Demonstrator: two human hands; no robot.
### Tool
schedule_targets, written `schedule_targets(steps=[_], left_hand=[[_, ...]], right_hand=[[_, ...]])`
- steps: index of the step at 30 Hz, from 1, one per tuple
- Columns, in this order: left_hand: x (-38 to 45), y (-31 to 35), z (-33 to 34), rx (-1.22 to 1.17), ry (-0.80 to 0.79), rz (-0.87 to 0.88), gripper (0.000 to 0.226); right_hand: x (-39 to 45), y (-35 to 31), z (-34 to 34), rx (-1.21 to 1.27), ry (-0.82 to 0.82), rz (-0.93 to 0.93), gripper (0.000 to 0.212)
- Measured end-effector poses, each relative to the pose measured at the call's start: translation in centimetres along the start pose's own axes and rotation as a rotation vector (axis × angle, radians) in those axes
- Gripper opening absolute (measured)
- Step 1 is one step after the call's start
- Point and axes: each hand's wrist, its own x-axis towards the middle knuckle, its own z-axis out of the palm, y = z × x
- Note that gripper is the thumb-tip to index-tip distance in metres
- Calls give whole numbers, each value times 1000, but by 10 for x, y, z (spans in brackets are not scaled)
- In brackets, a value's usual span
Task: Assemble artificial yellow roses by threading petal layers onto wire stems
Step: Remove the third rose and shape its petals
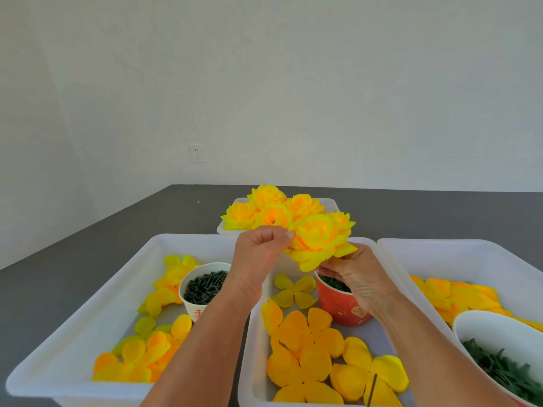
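Rose (318, 240) is sitting raised over the middle tray (255, 333), fully layered, yellow petals with an orange centre. Left hand (258, 259) is pinching a petal edge between thumb and fingers; right hand (355, 277) is gripping it from underneath, stem hidden. Finished roses (270, 211) are piling in the far tray. Loose petal layers (305, 345) are lying below, white cup (202, 289) and red cup (342, 304) of dark green parts alongside. Arms are blocking part of the trays. Cup markings unreadable.
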Motion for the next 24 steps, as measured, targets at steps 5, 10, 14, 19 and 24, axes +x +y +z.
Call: schedule_targets(steps=[5,10,14,19,24], left_hand=[[-3,0,1,55,-17,72,28],[-3,4,3,78,-77,61,19],[-2,0,2,185,-101,32,19],[2,-6,-1,121,-76,-97,8],[1,-4,-3,57,-114,-179,13]], right_hand=[[-2,-1,1,-23,21,29,12],[1,-2,-3,-166,170,-50,27],[3,0,-5,-248,229,-90,43],[4,0,-6,-306,239,-150,39],[3,-1,-7,-378,193,-166,29]])
